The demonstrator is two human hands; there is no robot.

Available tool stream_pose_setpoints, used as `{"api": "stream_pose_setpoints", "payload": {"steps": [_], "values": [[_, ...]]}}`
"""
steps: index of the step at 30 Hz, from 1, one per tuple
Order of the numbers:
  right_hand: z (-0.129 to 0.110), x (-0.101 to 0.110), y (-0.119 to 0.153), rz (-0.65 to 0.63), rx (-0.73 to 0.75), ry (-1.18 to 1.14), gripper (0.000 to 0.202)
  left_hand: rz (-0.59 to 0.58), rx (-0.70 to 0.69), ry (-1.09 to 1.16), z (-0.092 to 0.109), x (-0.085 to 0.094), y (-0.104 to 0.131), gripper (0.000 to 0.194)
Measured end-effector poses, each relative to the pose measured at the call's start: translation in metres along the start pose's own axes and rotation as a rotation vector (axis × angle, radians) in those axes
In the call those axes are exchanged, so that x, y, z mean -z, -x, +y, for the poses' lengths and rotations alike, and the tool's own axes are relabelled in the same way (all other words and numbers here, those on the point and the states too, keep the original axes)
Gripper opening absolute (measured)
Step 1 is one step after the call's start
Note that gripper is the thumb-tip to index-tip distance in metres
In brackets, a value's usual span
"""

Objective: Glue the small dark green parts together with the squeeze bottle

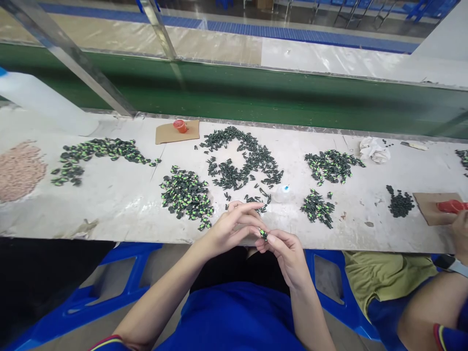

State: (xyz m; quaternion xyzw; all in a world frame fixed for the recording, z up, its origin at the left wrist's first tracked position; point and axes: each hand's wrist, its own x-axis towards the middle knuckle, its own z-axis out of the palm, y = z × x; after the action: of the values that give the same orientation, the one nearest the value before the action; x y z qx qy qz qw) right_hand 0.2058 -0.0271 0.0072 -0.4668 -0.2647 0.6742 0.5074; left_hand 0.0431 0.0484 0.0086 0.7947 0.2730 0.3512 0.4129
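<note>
Just over the table's near edge, my left hand [237, 226] and my right hand [283, 246] meet at the fingertips. Between them is a small black-and-green piece [263, 234], pinched by both hands. Its exact kind is too small to make out. Beyond my hands lies a ring-shaped heap of small dark cylindrical pieces [261, 163]. A pile of black-and-green pieces [186, 195] is to the left of my hands, and a smaller black-and-green pile [317, 207] is to the right. A small clear bottle with a blue tip [282, 192] stands behind my right hand.
A red cup [180, 126] sits on cardboard [161, 135] at the back. Pinkish pieces [20, 170] and a white container [47, 102] are far left. Crumpled tissue [375, 150] lies right. A co-worker's hand [461, 234] is by a red cup [449, 206]. A green belt [234, 95] runs behind.
</note>
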Motion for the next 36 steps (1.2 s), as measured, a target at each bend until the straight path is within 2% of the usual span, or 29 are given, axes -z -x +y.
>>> {"api": "stream_pose_setpoints", "payload": {"steps": [7, 12, 17, 19, 22, 24, 26, 28, 31, 33, 36], "values": [[0.001, -0.001, 0.0, 0.016, -0.011, 0.065, 0.019, -0.023, -0.12, -0.049, -0.005, 0.001, 0.001, 0.044], [0.011, -0.002, -0.001, 0.063, 0.029, 0.048, 0.018, 0.004, -0.053, 0.061, -0.005, -0.004, 0.003, 0.037], [0.016, 0.003, -0.003, 0.078, 0.027, 0.058, 0.02, 0.048, 0.049, 0.159, -0.01, -0.018, 0.012, 0.034], [0.014, 0.009, -0.001, 0.049, 0.01, 0.104, 0.023, 0.064, 0.043, 0.138, -0.011, -0.027, 0.015, 0.033], [0.009, 0.023, 0.003, 0.042, 0.001, 0.26, 0.026, 0.03, -0.016, 0.016, -0.008, -0.037, 0.017, 0.039], [0.003, 0.037, 0.004, 0.159, 0.069, 0.405, 0.027, 0.012, -0.048, -0.113, -0.003, -0.036, 0.019, 0.047], [-0.003, 0.053, 0.003, 0.407, 0.22, 0.565, 0.03, 0.034, -0.016, -0.274, 0.002, -0.027, 0.022, 0.05], [-0.01, 0.068, -0.003, 0.72, 0.448, 0.764, 0.032, 0.092, 0.071, -0.457, 0.006, -0.012, 0.031, 0.043], [-0.019, 0.082, -0.015, 0.934, 0.67, 1.078, 0.038, 0.26, 0.235, -0.73, 0.006, 0.01, 0.051, 0.022], [-0.021, 0.084, -0.024, 0.93, 0.749, 1.233, 0.046, 0.351, 0.369, -0.863, 0.005, 0.018, 0.065, 0.018], [-0.015, 0.074, -0.037, 0.708, 0.798, 1.37, 0.057, 0.431, 0.501, -1.008, 0.002, 0.017, 0.077, 0.021]]}}
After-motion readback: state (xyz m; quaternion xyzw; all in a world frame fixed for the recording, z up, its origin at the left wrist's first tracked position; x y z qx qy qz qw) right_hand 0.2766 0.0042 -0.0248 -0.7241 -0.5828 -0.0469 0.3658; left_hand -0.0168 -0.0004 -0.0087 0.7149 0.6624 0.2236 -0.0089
